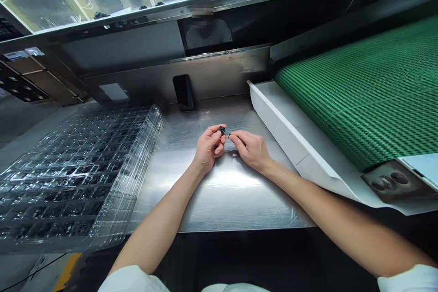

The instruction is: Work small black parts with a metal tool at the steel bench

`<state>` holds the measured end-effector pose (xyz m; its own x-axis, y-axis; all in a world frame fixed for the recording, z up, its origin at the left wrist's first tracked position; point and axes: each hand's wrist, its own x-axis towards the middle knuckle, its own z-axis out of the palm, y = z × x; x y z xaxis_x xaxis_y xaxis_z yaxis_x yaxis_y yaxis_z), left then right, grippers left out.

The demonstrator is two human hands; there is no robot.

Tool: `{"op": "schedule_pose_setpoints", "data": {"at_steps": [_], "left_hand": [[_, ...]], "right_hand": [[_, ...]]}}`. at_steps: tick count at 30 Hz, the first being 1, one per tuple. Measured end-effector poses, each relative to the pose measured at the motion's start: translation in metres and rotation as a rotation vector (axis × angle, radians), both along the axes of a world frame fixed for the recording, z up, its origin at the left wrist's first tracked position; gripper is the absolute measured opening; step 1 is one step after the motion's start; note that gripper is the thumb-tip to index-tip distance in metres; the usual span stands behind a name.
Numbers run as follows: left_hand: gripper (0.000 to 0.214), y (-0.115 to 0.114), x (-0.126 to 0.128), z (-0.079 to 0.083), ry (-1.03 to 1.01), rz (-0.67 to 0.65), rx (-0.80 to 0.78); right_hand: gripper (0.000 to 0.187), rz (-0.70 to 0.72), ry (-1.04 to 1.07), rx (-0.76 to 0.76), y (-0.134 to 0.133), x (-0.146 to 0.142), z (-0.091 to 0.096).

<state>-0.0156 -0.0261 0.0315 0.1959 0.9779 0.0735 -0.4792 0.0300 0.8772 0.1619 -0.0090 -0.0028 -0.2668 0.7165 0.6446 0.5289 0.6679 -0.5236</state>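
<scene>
My left hand [209, 147] rests over the steel worktable [219, 200] with its fingers curled, pinching a small black part [222, 130] at the fingertips. My right hand [251, 148] sits right beside it, thumb and forefinger pinched at the same small part from the right. Both hands meet above the middle of the table. What the part is I cannot make out.
A stack of clear plastic trays [78, 178] holding several small black parts lies at the left. A green conveyor belt [369, 96] with a white guard [290, 132] runs along the right. A black block [184, 92] stands against the back wall.
</scene>
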Motion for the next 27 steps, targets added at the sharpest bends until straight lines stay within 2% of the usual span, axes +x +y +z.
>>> {"op": "schedule_pose_setpoints", "data": {"at_steps": [27], "left_hand": [[0.05,-0.0019,-0.0002,0.0035,0.026,-0.003,-0.029]], "right_hand": [[0.033,-0.012,0.008,-0.04,-0.0024,0.001,0.0022]]}}
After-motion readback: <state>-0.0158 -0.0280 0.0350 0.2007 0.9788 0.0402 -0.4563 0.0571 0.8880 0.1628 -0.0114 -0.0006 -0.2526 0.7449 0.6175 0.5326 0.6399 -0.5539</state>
